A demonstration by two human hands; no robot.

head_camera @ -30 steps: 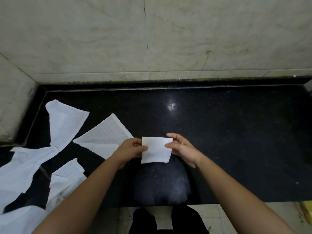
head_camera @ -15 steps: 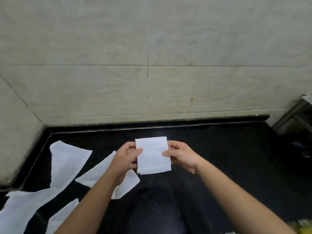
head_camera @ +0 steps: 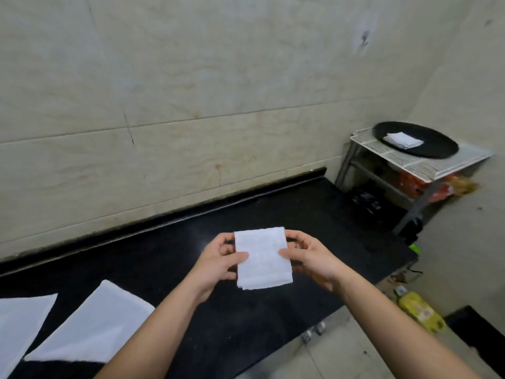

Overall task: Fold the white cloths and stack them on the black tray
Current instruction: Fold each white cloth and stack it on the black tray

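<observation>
Tiled utility room, black stone counter [head_camera: 300,214]

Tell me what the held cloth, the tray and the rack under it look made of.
The held cloth: soft woven fabric, matte, faintly ribbed; likely cotton. The tray: black, smooth, slight sheen; plastic or coated metal, unclear. The rack: white-coated metal wire, judging by its grid top.

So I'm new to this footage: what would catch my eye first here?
A small folded white cloth, pinched over the black stone counter between the left hand and right hand, dominates the centre. Far right, a round black tray on a white wire rack carries a white folded pile.
</observation>
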